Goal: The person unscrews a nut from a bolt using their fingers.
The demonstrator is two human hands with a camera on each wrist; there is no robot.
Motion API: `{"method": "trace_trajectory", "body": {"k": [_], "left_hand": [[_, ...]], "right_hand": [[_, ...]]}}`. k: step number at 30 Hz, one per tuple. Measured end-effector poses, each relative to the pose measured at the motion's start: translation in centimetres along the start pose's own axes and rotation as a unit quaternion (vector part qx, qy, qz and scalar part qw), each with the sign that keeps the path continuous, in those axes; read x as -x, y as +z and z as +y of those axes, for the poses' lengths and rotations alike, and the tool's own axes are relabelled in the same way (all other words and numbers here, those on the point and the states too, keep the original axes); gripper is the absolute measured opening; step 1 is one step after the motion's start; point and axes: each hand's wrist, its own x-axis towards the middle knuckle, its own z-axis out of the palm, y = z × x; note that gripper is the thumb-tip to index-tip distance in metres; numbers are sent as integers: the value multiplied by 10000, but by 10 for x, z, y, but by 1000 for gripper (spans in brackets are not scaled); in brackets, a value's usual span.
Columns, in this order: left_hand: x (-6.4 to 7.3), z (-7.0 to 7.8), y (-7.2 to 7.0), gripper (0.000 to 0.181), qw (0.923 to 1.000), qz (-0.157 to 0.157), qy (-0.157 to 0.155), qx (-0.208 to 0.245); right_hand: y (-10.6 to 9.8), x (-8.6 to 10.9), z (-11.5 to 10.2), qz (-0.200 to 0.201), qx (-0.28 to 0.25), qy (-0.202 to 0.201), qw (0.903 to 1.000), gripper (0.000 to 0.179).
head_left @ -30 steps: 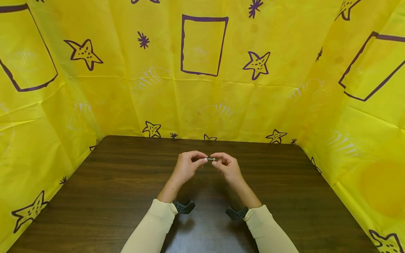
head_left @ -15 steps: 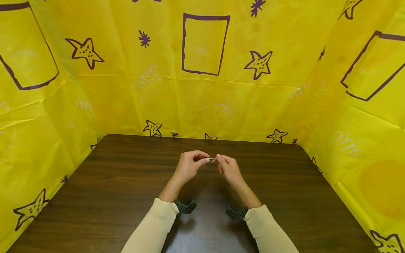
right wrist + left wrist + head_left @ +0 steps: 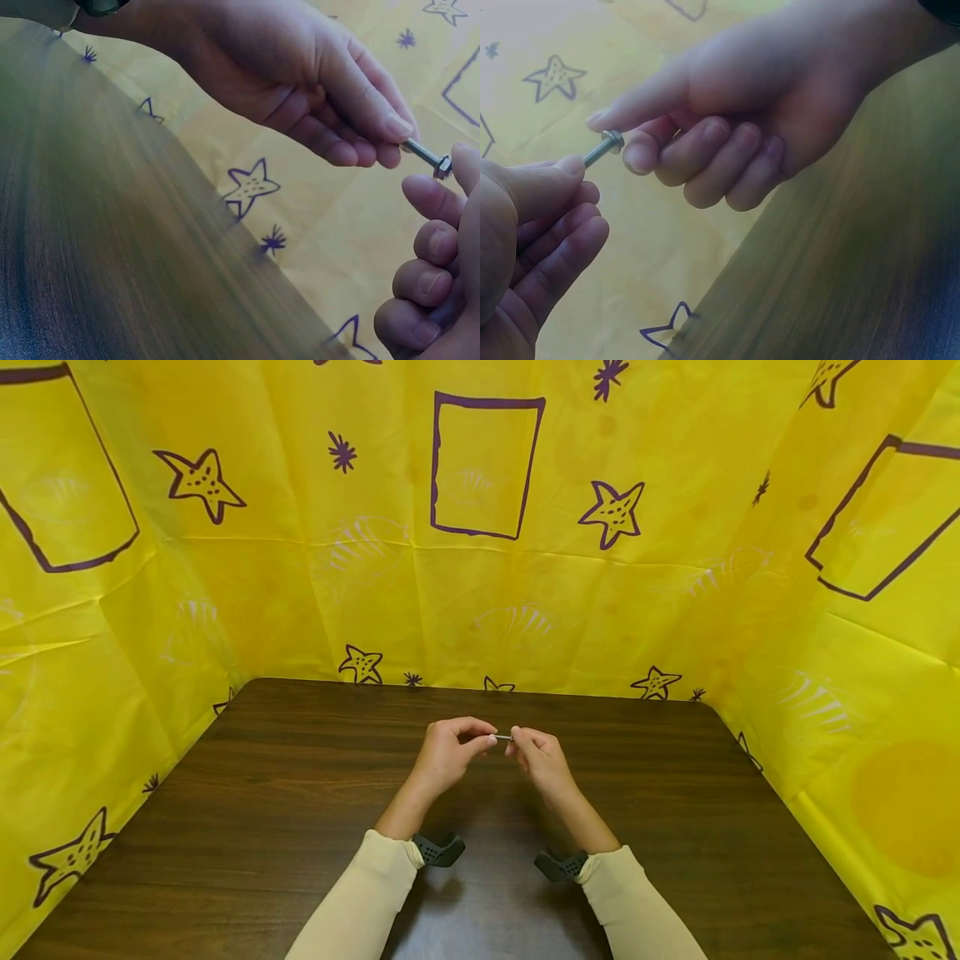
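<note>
A small metal bolt (image 3: 598,151) with a threaded shank is held roughly level above the table, between both hands. My left hand (image 3: 447,753) pinches one end of it between thumb and index finger; that end is hidden by the fingertips. At the bolt's other end sits a hex nut (image 3: 443,166) with a flange or washer against it. Thumb and index finger of my right hand (image 3: 542,760) are at this nut, the thumb touching it. The other right fingers (image 3: 705,161) are curled into the palm.
Below the hands lies a dark wood-grain table (image 3: 300,827). Yellow cloth (image 3: 360,585) printed with purple starfish and frames stands along its back and sides. Dark wrist cameras (image 3: 439,850) are strapped to both wrists.
My right thumb has rolled upward over the nut while the index finger slid down behind it, then the fingers shifted slightly. The left hand keeps its pinch, moved very slightly right.
</note>
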Motion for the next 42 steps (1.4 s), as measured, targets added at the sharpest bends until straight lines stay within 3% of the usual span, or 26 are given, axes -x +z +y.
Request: {"method": "trace_trajectory", "body": {"k": [14,21,30,42], "left_hand": [[0,1,-1,11,9999,-58,-41,-124],[-1,0,-4,10,9999,-51,42,-117],[-1,-1,-5,8,9999,-3,-151,41],[0,1,-6,12,9999,39,-73,-78]], "right_hand": [[-1,0,0,-73,-140,-44,9999,31],[-5,-9,24,120,-430,-79,9990,13],[-3,-8,27,137,-434,-546,9975,20],[-4,-7,22,-10,-276,-1123,9933,18]]}}
